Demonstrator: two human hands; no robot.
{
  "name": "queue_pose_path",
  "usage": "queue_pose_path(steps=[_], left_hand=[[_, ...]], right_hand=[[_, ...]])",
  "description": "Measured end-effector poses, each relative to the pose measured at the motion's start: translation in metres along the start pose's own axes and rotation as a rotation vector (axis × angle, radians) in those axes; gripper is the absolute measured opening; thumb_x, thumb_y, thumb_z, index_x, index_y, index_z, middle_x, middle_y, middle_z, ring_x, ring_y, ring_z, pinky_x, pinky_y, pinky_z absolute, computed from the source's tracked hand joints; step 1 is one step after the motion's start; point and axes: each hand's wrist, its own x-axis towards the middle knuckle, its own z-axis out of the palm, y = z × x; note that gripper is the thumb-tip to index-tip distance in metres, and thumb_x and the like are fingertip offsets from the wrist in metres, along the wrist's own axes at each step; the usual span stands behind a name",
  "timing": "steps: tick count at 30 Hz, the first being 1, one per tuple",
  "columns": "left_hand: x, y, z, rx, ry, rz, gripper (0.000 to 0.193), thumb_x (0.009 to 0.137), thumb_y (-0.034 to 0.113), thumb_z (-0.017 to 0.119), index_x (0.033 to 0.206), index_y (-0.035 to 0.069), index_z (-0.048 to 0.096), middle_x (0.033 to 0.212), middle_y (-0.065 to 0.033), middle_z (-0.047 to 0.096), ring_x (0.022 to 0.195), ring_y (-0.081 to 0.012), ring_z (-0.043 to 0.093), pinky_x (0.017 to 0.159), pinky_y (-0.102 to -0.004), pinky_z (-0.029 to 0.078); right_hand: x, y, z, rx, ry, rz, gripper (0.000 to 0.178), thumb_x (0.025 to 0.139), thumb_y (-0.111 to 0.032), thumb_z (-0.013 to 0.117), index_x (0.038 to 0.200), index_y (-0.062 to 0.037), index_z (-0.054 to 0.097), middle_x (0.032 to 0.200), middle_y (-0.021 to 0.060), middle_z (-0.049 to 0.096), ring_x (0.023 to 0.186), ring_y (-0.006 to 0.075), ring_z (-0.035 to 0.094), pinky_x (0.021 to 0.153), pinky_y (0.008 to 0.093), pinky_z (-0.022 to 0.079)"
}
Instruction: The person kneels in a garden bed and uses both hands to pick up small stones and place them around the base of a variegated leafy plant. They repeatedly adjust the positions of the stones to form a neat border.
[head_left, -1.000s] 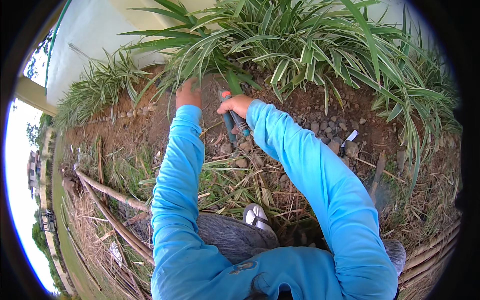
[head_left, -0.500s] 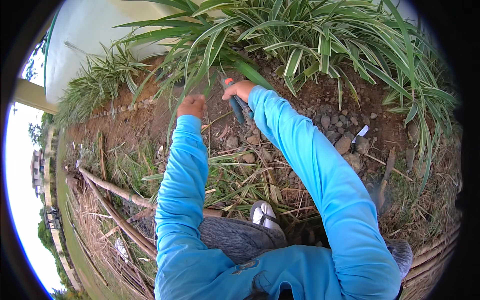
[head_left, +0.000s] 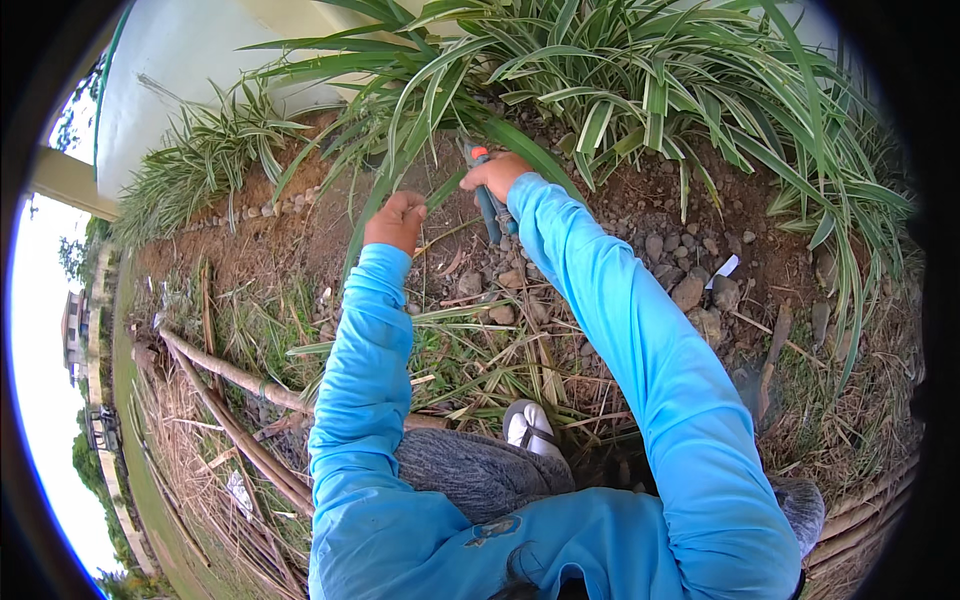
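Observation:
My right hand grips pruning shears with blue-grey handles and an orange catch, held at the base of a clump of long striped green leaves. My left hand is closed around a long green leaf that runs up and down past it. Both arms wear bright blue sleeves. The shear blades point up into the leaves and are mostly hidden.
Bare brown soil with grey stones lies to the right. Cut leaves and dry grass litter the ground near my shoe. Bamboo poles lie at the left. A pale wall stands behind a second leafy clump.
Both hands have drawn back from the clump toward me. My left hand now pulls a leaf down and left, apart from the right hand with the shears.

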Motion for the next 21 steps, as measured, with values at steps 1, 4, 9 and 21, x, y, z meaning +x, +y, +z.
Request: queue_pose_path(steps=[1, 4, 9, 21], left_hand=[[-0.015, 0.004, -0.004, 0.041, -0.058, 0.019, 0.033, 0.089, 0.021, 0.062, 0.121, 0.023, 0.057, 0.091, -0.0107, 0.063, 0.078, -0.0279, 0.06, 0.07, -0.0381, 0.049], [-0.064, 0.01, -0.013, 0.318, -0.229, 0.063, 0.049, 0.091, 0.024, 0.058, 0.136, 0.033, 0.041, 0.112, -0.0154, 0.062, 0.091, -0.0377, 0.063, 0.079, -0.0452, 0.052], [-0.128, -0.033, -0.011, 0.599, -0.372, -0.16, 0.048, 0.093, 0.025, 0.054, 0.137, 0.033, 0.038, 0.121, -0.0147, 0.057, 0.098, -0.0378, 0.062, 0.08, -0.0483, 0.052], [-0.043, -0.017, -0.015, 0.884, -0.736, -0.219, 0.035, 0.092, 0.035, 0.051, 0.117, 0.013, 0.062, 0.112, -0.0187, 0.064, 0.108, -0.0366, 0.059, 0.093, -0.0448, 0.047]], right_hand=[[-0.007, 0.006, -0.007, -0.111, -0.041, -0.026, 0.046, 0.067, -0.034, 0.076, 0.091, 0.0042, 0.068, 0.086, 0.0177, 0.069, 0.074, 0.0284, 0.066, 0.072, 0.0345, 0.052], [-0.046, 0.038, -0.024, -0.348, -0.154, -0.001, 0.057, 0.064, -0.042, 0.076, 0.098, 0.0032, 0.068, 0.099, 0.0201, 0.066, 0.088, 0.0302, 0.064, 0.081, 0.0359, 0.048], [-0.14, 0.096, -0.061, -0.655, -0.446, 0.15, 0.064, 0.061, -0.045, 0.077, 0.106, -0.0012, 0.066, 0.102, 0.0197, 0.065, 0.092, 0.0303, 0.063, 0.082, 0.0367, 0.047], [-0.234, 0.117, -0.126, -0.695, -0.463, 0.39, 0.071, 0.062, -0.05, 0.075, 0.111, 0.0002, 0.062, 0.105, 0.018, 0.064, 0.093, 0.0305, 0.061, 0.082, 0.0391, 0.046]])
